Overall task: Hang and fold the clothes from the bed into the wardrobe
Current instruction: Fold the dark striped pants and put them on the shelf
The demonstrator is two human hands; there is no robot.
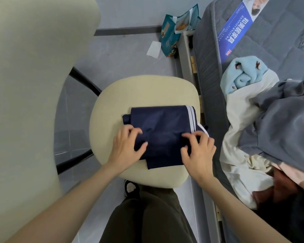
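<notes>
The left hand and the right hand are set apart from each other, and each is curled onto the near part of a folded navy garment. A fold of the cloth is pinched between fingers and thumb on both sides. The garment is laid flat on a cream seat, with its white-striped edge turned toward the right hand; its far half lies beyond both hands.

A teal bag is stood on the floor against the bed; what is held in it cannot be told. A white paper is seen just beside the bag.

On the bed, to the right of the right hand, a heap of clothes is piled, with a pale blue piece at its far end.
</notes>
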